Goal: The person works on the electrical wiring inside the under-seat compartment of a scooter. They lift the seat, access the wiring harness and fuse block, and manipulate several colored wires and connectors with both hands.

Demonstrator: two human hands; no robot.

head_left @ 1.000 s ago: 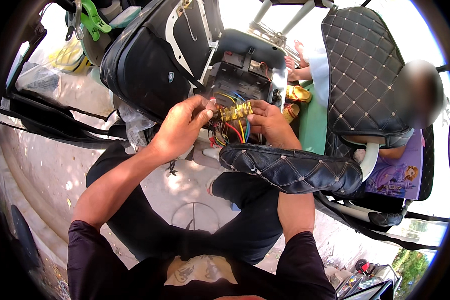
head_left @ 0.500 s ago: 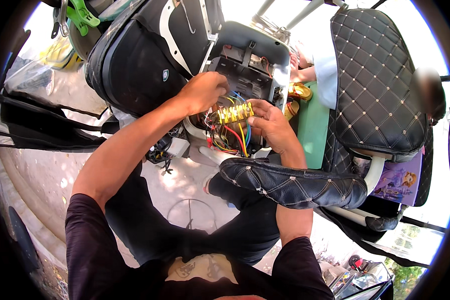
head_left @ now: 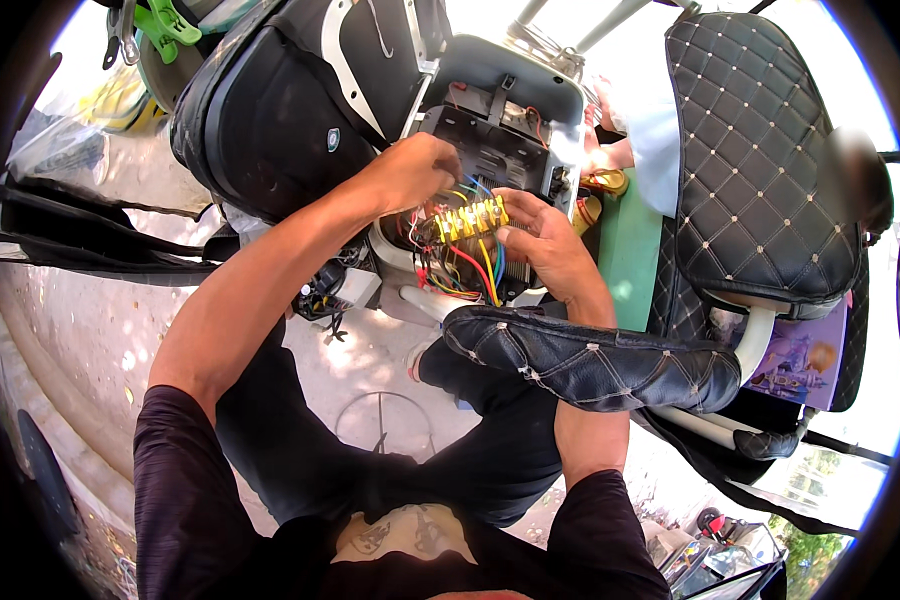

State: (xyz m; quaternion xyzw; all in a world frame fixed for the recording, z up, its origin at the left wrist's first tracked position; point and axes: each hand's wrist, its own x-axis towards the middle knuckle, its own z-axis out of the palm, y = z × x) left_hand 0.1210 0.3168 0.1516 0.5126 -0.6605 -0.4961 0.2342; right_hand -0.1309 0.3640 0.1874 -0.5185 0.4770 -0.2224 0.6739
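A yellow terminal block point(head_left: 472, 219) with a row of metal screws lies tilted over the open grey compartment point(head_left: 560, 100). My right hand point(head_left: 548, 243) grips its right end between thumb and fingers. Red, yellow and blue wires point(head_left: 488, 268) run down from the block. At its upper left, my left hand point(head_left: 415, 172) is closed, fingertips pressed together; whatever they pinch is hidden behind the hand. Thin loose wires point(head_left: 422, 240) bunch beneath that hand, by the block's left end. Behind both hands a dark finned metal box point(head_left: 510, 160) sits inside the compartment.
The black padded seat point(head_left: 260, 120) stands tipped up at left. A black-covered armrest bar point(head_left: 590, 360) crosses over my right forearm. At right are a quilted backrest point(head_left: 750, 160) and a green panel point(head_left: 630, 250). Another person's bare foot point(head_left: 605, 150) rests beside the compartment.
The view has shifted slightly. My right hand keeps its grip on the terminal block, and my left hand stays closed near the block's upper left.
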